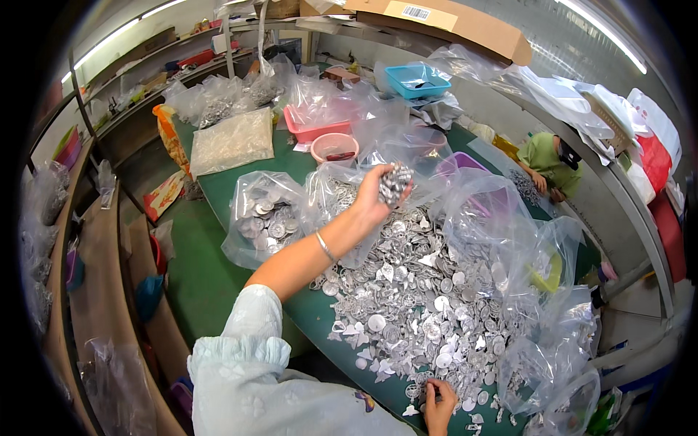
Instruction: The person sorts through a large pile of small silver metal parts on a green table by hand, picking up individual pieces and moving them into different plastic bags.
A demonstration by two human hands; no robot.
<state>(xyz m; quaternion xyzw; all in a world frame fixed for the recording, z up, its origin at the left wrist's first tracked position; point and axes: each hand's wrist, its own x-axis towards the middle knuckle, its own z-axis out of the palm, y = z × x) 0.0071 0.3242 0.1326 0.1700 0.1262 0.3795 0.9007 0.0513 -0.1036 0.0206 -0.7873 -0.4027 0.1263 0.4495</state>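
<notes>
My left hand (372, 193) is raised over the far part of the pile, its fingers curled round a clump of small silver-coloured metal pieces (395, 184). Beneath it spreads a wide heap of flat silver metal charms (414, 305), in discs, rings and pointed shapes. At the heap's near edge my right hand (440, 407) rests with thumb and fingers drawn together; whatever is between them is hidden. Left of my left wrist lies a clear plastic bag (265, 218) holding round silver discs. Another clear bag (336, 187) with small silver pieces sits just behind that wrist.
A green table (320, 327) carries everything. Beyond are a pink basin (335, 147), a red-pink tray (313, 129), a blue basket (418, 81) and a flat bag of pale pieces (233, 142). Loose clear bags (494, 218) crowd the right. A person in green (547, 163) works at far right.
</notes>
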